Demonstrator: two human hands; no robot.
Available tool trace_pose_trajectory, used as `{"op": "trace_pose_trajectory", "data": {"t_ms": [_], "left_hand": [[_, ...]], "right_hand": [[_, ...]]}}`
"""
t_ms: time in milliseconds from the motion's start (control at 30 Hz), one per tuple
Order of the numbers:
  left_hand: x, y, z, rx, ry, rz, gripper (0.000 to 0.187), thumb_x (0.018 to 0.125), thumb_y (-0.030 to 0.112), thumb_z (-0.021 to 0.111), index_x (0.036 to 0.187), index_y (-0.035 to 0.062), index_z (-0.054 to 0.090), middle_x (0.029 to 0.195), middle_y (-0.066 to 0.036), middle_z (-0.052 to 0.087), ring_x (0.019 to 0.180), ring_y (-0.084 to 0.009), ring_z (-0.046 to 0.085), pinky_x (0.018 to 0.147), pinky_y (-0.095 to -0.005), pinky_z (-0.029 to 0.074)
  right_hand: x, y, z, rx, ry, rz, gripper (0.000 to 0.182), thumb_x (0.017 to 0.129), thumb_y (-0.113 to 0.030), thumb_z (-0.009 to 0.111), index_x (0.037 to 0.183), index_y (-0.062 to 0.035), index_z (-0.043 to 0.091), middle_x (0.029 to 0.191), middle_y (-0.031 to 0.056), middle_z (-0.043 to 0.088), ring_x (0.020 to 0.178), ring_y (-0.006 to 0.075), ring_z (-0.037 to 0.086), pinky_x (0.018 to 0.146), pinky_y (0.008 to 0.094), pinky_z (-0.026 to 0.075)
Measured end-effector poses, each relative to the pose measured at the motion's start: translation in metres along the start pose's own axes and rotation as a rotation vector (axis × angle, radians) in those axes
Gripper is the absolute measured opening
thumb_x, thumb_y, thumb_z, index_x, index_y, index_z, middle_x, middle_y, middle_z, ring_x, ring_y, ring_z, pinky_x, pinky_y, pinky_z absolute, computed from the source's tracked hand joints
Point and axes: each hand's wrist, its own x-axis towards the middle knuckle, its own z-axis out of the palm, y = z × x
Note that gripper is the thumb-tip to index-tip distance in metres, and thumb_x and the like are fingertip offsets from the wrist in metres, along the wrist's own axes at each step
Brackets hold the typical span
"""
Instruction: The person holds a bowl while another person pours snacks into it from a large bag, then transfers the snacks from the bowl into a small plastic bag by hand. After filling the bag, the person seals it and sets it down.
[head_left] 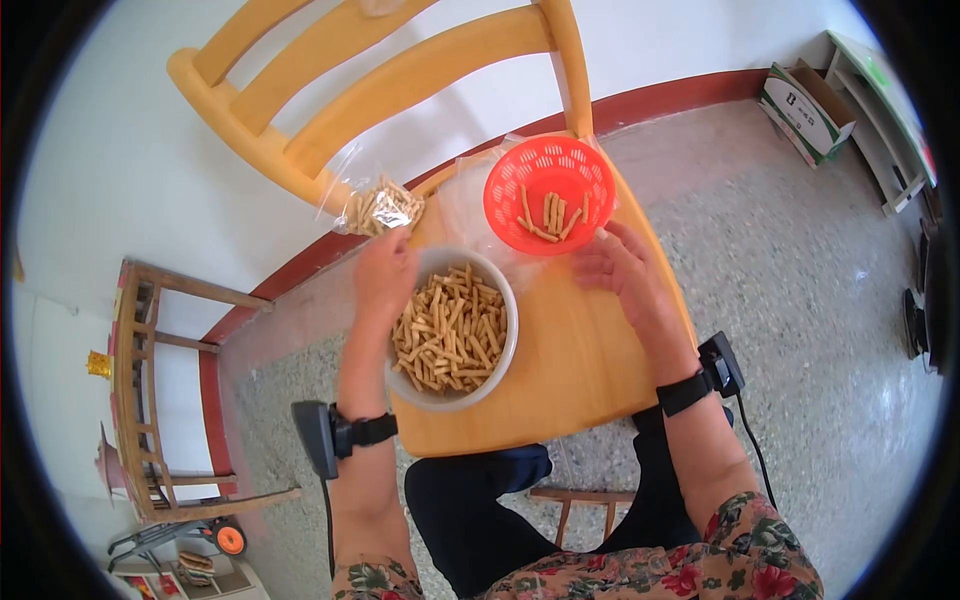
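On the seat of a wooden chair (560, 350), a white bowl (513, 340) is full of short tan sticks (450, 330). A red perforated basket (550, 152) behind it holds several more sticks. My right hand (620, 270) is beside the basket's lower right edge, fingers apart and nothing seen in them. My left hand (385, 272) is at the bowl's upper left side, just below a clear plastic bag of sticks (382, 207); its fingers look curled and are blurred, and what they hold, if anything, cannot be made out. Clear plastic bags (470, 205) lie under and beside the basket.
The chair's backrest (400, 85) rises beyond the seat. A wooden frame (150, 400) stands at the left, near a folded cart with an orange wheel (230, 540). At the upper right are a cardboard box (800, 115) and a shelf unit (870, 120).
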Motion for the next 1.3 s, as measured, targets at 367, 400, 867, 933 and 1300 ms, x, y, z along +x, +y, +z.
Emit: {"op": "trace_pose_trajectory", "data": {"t_ms": [367, 400, 867, 933, 1300], "left_hand": [[0.068, 0.021, 0.055, 0.297, -0.395, -0.082, 0.033, 0.06, 0.03, 0.069, 0.082, 0.0072, 0.059, 0.085, -0.012, 0.061, 0.084, -0.028, 0.058, 0.069, -0.0377, 0.045], [0.071, 0.023, 0.054, 0.334, -0.444, -0.096, 0.035, 0.057, 0.03, 0.071, 0.081, 0.0077, 0.059, 0.085, -0.012, 0.061, 0.084, -0.0277, 0.058, 0.068, -0.0379, 0.045], [0.081, 0.011, 0.065, 0.14, -0.395, 0.029, 0.007, 0.062, 0.003, 0.06, 0.068, 0.0051, 0.057, 0.069, -0.011, 0.057, 0.066, -0.0228, 0.057, 0.058, -0.0323, 0.043], [0.082, 0.011, 0.052, -0.006, -0.362, -0.008, 0.008, 0.062, 0.001, 0.058, 0.069, 0.0046, 0.057, 0.066, -0.009, 0.056, 0.06, -0.0196, 0.055, 0.055, -0.0299, 0.042], [0.063, 0.041, -0.027, -0.914, 0.094, 0.022, 0.013, 0.069, -0.006, 0.048, 0.078, 0.0022, 0.053, 0.073, 0.001, 0.051, 0.067, -0.0058, 0.047, 0.064, -0.0182, 0.038]], "right_hand": [[0.012, -0.002, -0.012, -0.034, -0.098, 0.104, 0.049, 0.085, -0.027, 0.055, 0.121, 0.0017, 0.039, 0.089, 0.0122, 0.059, 0.076, 0.0182, 0.06, 0.065, 0.0278, 0.05], [0.012, -0.002, -0.012, -0.025, -0.121, 0.102, 0.049, 0.085, -0.026, 0.056, 0.122, 0.0015, 0.039, 0.088, 0.0121, 0.059, 0.076, 0.0183, 0.06, 0.065, 0.0278, 0.05], [0.025, -0.004, -0.019, 0.007, -0.159, 0.21, 0.027, 0.085, -0.025, 0.055, 0.1, -0.0024, 0.052, 0.085, 0.0093, 0.06, 0.074, 0.0162, 0.061, 0.064, 0.0268, 0.05], [0.026, -0.004, -0.018, 0.02, -0.156, 0.229, 0.025, 0.085, -0.025, 0.055, 0.097, -0.0029, 0.053, 0.085, 0.0089, 0.06, 0.074, 0.0158, 0.061, 0.063, 0.0267, 0.051], [0.024, -0.005, -0.016, 0.045, -0.138, 0.211, 0.021, 0.086, -0.022, 0.054, 0.094, -0.0032, 0.054, 0.082, 0.0087, 0.061, 0.071, 0.0161, 0.062, 0.062, 0.0275, 0.051]]}}
